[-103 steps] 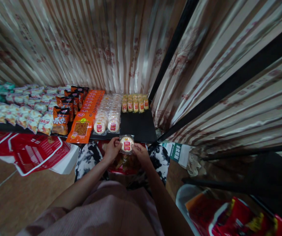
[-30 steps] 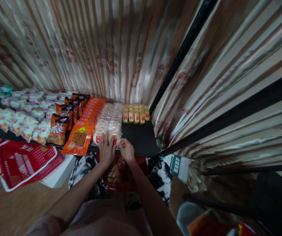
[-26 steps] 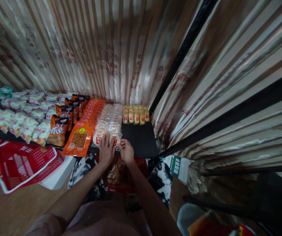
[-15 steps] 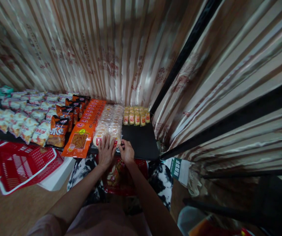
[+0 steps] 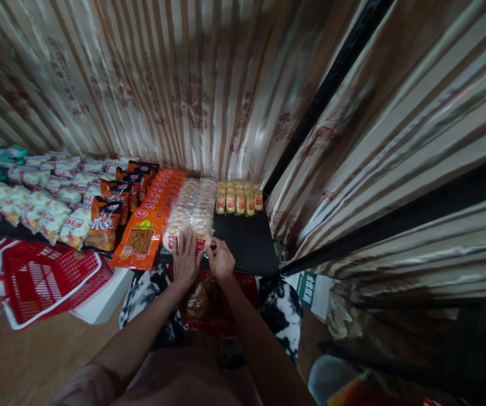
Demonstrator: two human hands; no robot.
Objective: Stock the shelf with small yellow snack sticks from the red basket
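Large white character 爪 on an orange-brown snack bag [image 5: 103,224]; other package labels too blurred to read

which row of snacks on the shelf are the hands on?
The clear-wrapped round cakes, between the orange packs and the small yellow packs. Left hand lies flat on the front packs; right hand touches their right edge.

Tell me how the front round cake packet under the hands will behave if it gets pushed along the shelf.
The round cake packet has glossy clear wrap, so it probably slides easily on the smooth black shelf. It lies flat, so it is unlikely to roll or tip. Overlapping the packets behind, it may ride up over them. The left hand lies flat on it; the right hand touches its edge.
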